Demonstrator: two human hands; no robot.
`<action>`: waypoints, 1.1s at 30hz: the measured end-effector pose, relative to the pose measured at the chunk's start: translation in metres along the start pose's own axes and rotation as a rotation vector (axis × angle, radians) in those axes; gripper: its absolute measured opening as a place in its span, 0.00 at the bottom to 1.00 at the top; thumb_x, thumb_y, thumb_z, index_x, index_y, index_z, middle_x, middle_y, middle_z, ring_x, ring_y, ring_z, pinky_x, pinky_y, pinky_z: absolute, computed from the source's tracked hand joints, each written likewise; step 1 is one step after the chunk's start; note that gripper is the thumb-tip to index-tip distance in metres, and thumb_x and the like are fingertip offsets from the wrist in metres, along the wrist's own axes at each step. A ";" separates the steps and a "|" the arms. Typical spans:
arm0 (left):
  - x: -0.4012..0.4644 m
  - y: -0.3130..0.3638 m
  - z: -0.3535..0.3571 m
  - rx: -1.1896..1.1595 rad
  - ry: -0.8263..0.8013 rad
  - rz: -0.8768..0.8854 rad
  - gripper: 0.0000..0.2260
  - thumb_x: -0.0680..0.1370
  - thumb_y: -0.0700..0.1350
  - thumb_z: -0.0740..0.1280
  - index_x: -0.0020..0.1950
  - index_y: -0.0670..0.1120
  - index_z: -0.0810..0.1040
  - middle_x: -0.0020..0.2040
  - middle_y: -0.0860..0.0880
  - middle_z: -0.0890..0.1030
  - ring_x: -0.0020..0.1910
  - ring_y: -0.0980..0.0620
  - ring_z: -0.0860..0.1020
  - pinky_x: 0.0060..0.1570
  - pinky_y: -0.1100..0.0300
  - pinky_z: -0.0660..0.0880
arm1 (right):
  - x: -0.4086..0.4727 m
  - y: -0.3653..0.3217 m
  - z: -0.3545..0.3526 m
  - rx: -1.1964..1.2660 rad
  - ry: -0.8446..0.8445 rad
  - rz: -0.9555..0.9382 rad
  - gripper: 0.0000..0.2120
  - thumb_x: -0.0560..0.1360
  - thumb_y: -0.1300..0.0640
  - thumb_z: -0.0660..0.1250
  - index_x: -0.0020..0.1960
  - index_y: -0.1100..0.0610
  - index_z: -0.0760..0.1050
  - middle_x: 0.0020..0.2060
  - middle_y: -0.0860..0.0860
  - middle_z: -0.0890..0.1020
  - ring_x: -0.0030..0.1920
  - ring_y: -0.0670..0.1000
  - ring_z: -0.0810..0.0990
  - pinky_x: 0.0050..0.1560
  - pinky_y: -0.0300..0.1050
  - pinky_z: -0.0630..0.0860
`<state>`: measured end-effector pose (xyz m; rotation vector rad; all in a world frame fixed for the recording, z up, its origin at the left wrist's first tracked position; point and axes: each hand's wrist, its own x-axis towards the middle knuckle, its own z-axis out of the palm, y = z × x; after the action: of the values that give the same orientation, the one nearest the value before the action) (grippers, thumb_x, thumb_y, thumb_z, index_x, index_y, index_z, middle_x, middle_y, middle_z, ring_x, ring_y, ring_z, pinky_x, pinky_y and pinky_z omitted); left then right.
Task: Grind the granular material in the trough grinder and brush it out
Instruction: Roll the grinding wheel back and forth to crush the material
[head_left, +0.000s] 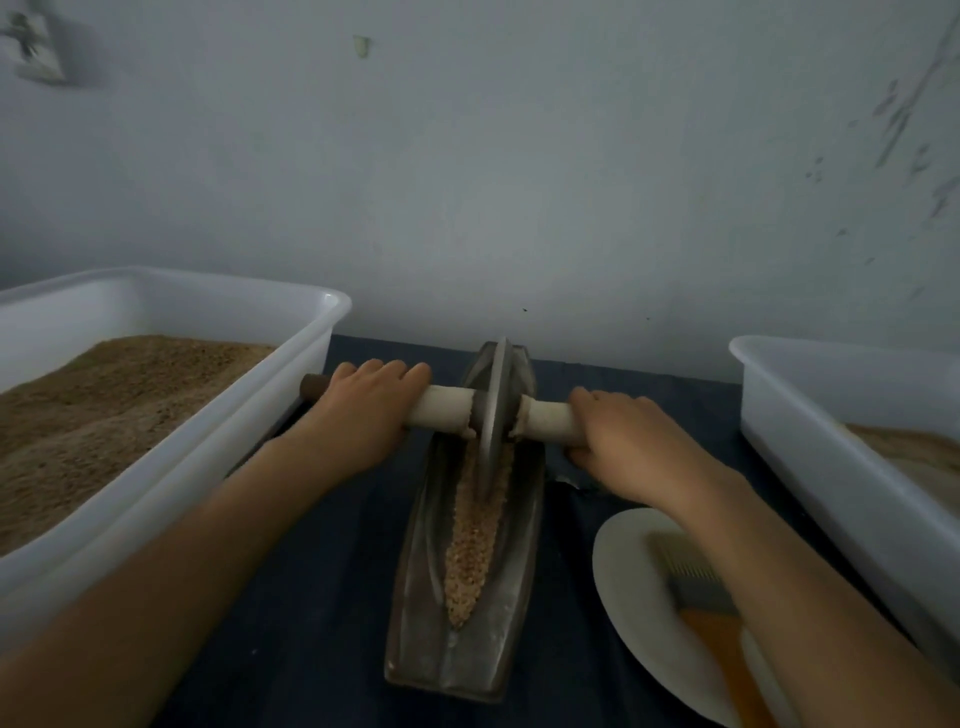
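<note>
While two big white tubs flank the dark cloth (322, 597), the left tub (171, 467) full of brown grain and the right tub (810, 447) partly in view, the trough (431, 613) sits between them with grain (470, 556) down its groove. The wheel (492, 415) stands in the far end. Left hand (363, 410) and right hand (631, 447) each wrap fingers round the axle (441, 410). A brush (696, 587) lies on a plate (634, 597) beside the trough.
</note>
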<state>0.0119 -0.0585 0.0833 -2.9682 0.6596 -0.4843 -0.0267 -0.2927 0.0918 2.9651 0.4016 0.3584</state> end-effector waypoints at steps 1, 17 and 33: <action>-0.002 -0.001 -0.006 -0.009 -0.093 0.007 0.17 0.76 0.47 0.65 0.63 0.50 0.64 0.59 0.50 0.72 0.59 0.49 0.72 0.58 0.54 0.66 | -0.003 -0.002 -0.005 0.025 -0.059 -0.003 0.11 0.77 0.53 0.61 0.55 0.57 0.67 0.51 0.53 0.76 0.48 0.54 0.75 0.40 0.45 0.61; -0.020 -0.002 -0.039 -0.201 -0.507 0.092 0.14 0.76 0.44 0.66 0.55 0.54 0.64 0.48 0.55 0.71 0.46 0.57 0.70 0.48 0.63 0.66 | -0.023 -0.015 -0.041 0.154 -0.425 -0.030 0.10 0.76 0.53 0.64 0.53 0.57 0.70 0.43 0.51 0.74 0.42 0.49 0.73 0.34 0.41 0.66; -0.003 0.000 0.004 -0.016 0.040 0.000 0.16 0.76 0.47 0.65 0.61 0.50 0.65 0.58 0.50 0.72 0.58 0.50 0.71 0.58 0.54 0.65 | -0.002 0.000 -0.001 -0.008 0.024 -0.006 0.07 0.77 0.53 0.61 0.51 0.55 0.65 0.49 0.52 0.76 0.47 0.53 0.74 0.39 0.45 0.58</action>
<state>0.0108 -0.0577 0.0787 -2.9813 0.6700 -0.5429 -0.0289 -0.2929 0.0926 2.9542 0.4101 0.3949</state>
